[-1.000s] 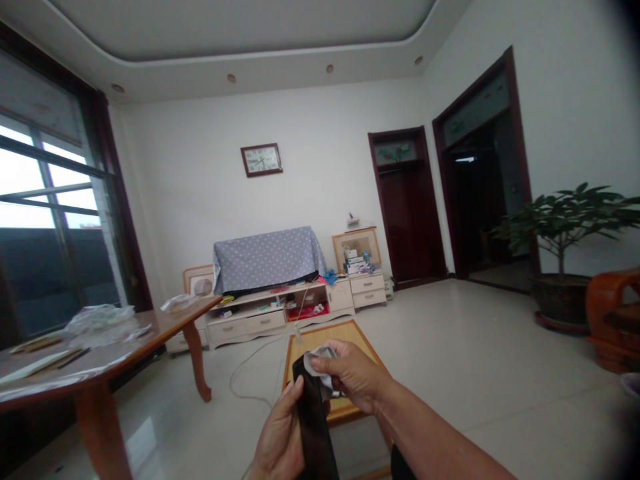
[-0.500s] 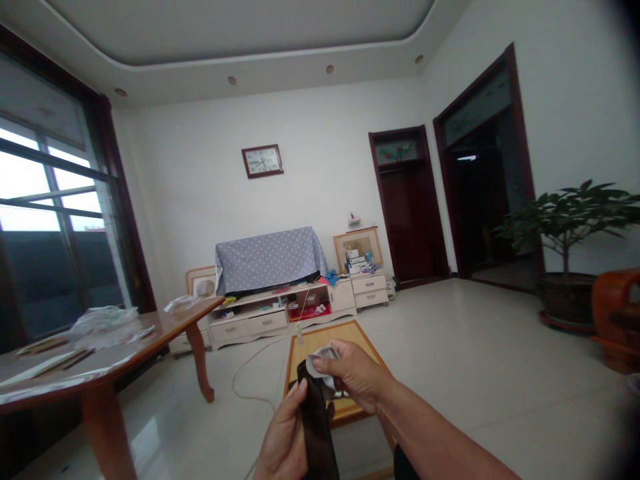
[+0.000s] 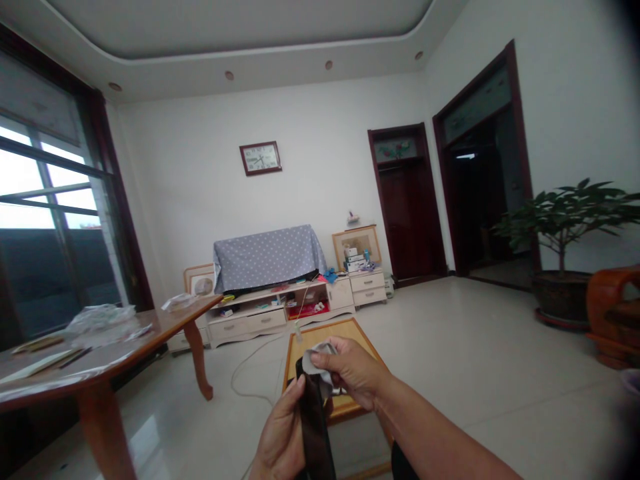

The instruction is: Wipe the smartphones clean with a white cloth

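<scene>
My left hand (image 3: 280, 433) grips a long, dark phone (image 3: 315, 427) low in the view, its fingers wrapped around the lower part with the top end standing up. The face of the phone shows a brownish sheen. My right hand (image 3: 350, 370) pinches a grey cloth (image 3: 318, 360) against the phone's upper end. The cloth hides that corner of the phone. Below both hands is a low wooden-framed table with a bamboo top (image 3: 325, 337), not touched by either hand.
A wooden table (image 3: 125, 340) with plastic bags and papers stands at left. A white cable (image 3: 245, 360) lies on the tiled floor (image 3: 475, 353). A cloth-covered TV (image 3: 265, 257) sits on a cream cabinet (image 3: 250, 327) ahead. A potted plant (image 3: 563, 227) and orange wooden chair (image 3: 613, 313) stand at right.
The phone has turned slightly more upright, and its face now shows a brownish sheen. The cloth stays pinched at its upper end. The room has shifted slightly in view.
</scene>
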Demonstrator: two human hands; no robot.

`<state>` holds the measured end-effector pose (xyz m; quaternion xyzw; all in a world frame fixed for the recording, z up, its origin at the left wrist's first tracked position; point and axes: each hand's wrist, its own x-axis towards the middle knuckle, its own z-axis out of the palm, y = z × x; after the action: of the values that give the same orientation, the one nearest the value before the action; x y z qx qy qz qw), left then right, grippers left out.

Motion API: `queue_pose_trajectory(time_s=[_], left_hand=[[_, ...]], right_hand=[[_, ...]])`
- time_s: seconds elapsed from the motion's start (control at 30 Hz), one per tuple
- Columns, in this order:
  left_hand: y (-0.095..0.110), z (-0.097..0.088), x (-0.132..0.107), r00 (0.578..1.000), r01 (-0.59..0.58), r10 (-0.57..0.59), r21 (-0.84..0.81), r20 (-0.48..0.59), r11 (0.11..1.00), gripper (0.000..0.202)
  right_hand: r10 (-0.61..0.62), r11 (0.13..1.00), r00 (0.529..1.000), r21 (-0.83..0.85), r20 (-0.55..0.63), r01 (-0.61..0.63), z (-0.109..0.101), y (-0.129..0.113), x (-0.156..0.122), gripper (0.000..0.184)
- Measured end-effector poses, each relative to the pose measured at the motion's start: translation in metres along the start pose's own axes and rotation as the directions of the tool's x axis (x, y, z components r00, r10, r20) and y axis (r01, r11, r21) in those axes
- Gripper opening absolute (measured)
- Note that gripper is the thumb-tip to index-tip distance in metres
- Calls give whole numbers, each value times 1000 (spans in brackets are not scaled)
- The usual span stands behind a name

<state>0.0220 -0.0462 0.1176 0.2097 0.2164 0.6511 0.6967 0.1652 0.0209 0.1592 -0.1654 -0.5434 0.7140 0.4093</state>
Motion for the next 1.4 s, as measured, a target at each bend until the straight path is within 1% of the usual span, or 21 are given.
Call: queue_pose_trajectory(time_s=[0.07, 0.2, 0.27, 0.3, 0.37, 0.5, 0.57, 0.6, 0.67, 0.77, 0.83, 0.87, 0.93, 1.0, 1.07, 1.13, 1.2, 1.3, 1.33, 1.4], left_hand=[[2, 0, 1, 1000, 9, -9, 17, 14, 1000, 16], [14, -6, 2, 992, 90, -94, 45, 90, 995, 22], [16, -9, 2, 987, 116, -120, 41, 108, 992, 24], [16, -11, 2, 986, 123, -126, 34, 108, 992, 24], [12, -12, 4, 989, 119, -121, 21, 90, 993, 21], [1, -9, 6, 999, 34, -34, 2, 4, 999, 12], [0, -8, 6, 999, 19, -19, 9, -38, 1000, 10], [1, -8, 5, 999, 23, -22, 16, -45, 1000, 10], [6, -9, 5, 999, 51, -50, 28, -21, 998, 14], [16, -11, 3, 992, 118, -120, 36, 45, 992, 21], [20, -12, 3, 990, 124, -126, 41, 65, 991, 24], [20, -13, 3, 990, 119, -122, 45, 68, 992, 25], [16, -13, 4, 990, 118, -122, 53, 69, 992, 23], [9, -12, 5, 992, 105, -108, 51, 60, 993, 19], [2, -11, 6, 997, 69, -70, 35, 37, 997, 15], [-2, -10, 6, 999, 38, -38, 23, 18, 999, 13], [0, -11, 7, 999, 45, -46, 29, 25, 999, 13], [11, -15, 9, 992, 99, -103, 51, 70, 994, 19], [15, -16, 10, 992, 109, -112, 53, 66, 993, 20], [22, -19, 12, 996, 86, -87, 40, 28, 996, 21]], right_hand=[[10, 1000, 1000, -10, 4, -10, 1, 3, -2, 45], [111, 992, 991, -62, 72, -107, 4, 32, -23, 43], [156, 984, 984, -97, 85, -148, 4, 42, -30, 43], [160, 983, 984, -100, 84, -152, 4, 43, -31, 44], [126, 990, 990, -75, 68, -121, 3, 36, -25, 45], [24, 999, 1000, -32, 0, -24, 0, 9, 0, 48], [-2, 999, 1000, -44, -29, 1, -1, 4, 6, 49], [-4, 999, 1000, -54, -31, 2, -1, 6, 6, 49], [28, 997, 1000, -69, -9, -28, 1, 17, -2, 48], [114, 989, 991, -101, 73, -106, 3, 41, -24, 45], [154, 982, 980, -128, 122, -138, 3, 51, -35, 43], [159, 981, 978, -135, 132, -141, 3, 52, -36, 42], [141, 985, 983, -119, 121, -126, 1, 46, -31, 44], [94, 993, 993, -83, 73, -88, -2, 32, -18, 46], [47, 997, 999, -60, 19, -46, -5, 18, -3, 48], [18, 997, 1000, -72, -16, -19, -6, 11, 6, 49], [19, 996, 1000, -81, -12, -20, -6, 13, 5, 48], [86, 994, 995, -76, 50, -82, -2, 30, -14, 46], [115, 991, 990, -85, 80, -108, -1, 36, -22, 45], [157, 983, 980, -113, 124, -143, 1, 45, -35, 44]])
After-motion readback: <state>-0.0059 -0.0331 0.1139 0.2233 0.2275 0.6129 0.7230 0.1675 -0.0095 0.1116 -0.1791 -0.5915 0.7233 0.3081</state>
